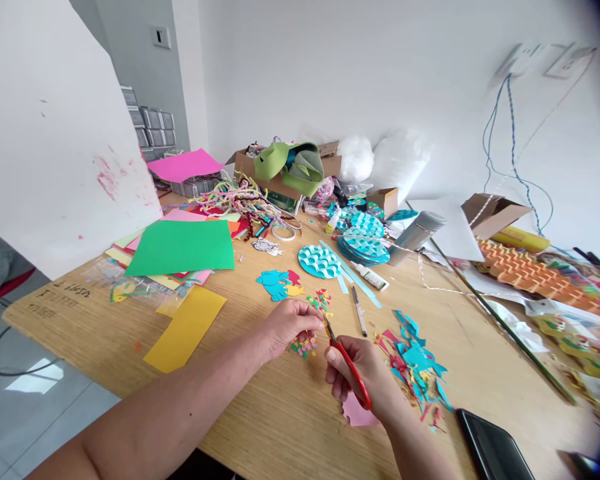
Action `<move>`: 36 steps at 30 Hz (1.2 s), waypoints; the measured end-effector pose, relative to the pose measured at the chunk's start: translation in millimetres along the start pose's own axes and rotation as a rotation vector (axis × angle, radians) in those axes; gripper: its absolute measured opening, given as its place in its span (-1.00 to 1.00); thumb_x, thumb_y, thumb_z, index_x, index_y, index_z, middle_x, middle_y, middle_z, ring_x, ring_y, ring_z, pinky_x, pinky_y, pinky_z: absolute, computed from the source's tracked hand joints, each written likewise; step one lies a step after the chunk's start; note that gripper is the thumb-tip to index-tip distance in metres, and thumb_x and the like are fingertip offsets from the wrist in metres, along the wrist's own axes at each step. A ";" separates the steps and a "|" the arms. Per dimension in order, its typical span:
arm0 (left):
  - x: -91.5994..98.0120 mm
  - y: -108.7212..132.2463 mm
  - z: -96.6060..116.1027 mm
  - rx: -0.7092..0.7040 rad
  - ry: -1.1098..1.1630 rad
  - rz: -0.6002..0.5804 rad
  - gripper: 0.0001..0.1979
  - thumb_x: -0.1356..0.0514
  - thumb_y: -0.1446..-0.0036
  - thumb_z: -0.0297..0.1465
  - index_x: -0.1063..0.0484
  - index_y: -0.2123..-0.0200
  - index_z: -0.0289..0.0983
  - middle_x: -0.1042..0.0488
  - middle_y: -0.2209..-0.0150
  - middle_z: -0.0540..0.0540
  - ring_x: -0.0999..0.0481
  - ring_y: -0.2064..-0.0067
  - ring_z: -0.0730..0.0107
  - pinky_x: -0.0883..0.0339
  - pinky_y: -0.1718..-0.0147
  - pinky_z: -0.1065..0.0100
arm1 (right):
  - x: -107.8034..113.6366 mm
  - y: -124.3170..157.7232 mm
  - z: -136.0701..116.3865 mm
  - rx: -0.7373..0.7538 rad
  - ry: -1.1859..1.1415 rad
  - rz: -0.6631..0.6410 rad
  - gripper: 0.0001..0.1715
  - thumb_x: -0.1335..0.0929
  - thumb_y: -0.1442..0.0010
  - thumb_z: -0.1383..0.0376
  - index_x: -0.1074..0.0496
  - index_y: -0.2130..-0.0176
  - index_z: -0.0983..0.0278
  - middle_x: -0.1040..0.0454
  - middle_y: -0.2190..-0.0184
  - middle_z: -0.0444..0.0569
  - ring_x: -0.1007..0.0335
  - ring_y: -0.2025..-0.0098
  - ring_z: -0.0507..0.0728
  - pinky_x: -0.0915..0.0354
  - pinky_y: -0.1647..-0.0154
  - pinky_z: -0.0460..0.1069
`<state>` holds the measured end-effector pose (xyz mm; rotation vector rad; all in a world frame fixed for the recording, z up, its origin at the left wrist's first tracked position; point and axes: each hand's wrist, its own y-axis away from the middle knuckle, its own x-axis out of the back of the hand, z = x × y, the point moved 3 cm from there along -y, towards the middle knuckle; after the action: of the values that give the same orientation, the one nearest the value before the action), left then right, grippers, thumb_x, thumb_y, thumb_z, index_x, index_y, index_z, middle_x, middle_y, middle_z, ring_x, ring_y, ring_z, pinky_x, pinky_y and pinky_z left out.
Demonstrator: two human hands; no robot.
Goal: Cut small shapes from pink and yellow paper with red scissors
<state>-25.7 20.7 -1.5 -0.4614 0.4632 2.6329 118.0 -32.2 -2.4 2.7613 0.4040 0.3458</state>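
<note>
My right hand is wrapped round the handles of red scissors, their blades pointing up toward my left hand. In a pinch, my left hand holds a tiny piece at the blade tips, mostly hidden by the fingers. Small colourful paper bits lie beneath and behind my left hand. Blue, red and yellow cut-out shapes rest just beyond it. A pink paper piece lies under my right hand. Blue, red and yellow scraps are heaped to its right.
A pen and a white glue bottle lie ahead, near a blue-patterned disc. Green paper and yellow paper are at left. A phone is at front right; a long green stick crosses the right side.
</note>
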 end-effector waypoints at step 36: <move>-0.8 0.7 0.7 -0.014 -0.035 0.013 -0.81 -0.30 0.26 -0.36 -0.42 0.54 -0.35 -0.38 0.62 0.01 -0.29 0.61 0.59 -0.08 0.63 0.50 | 2.1 -0.4 -0.1 0.007 -0.008 -0.011 -0.40 -0.44 0.09 -0.16 -0.27 0.53 0.28 -0.43 0.69 -0.14 -0.34 0.74 0.02 -0.21 0.74 -0.13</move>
<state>-25.5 20.1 -0.4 -0.4179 0.4385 2.6542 119.7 -31.1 -2.1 2.7653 0.4186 0.3315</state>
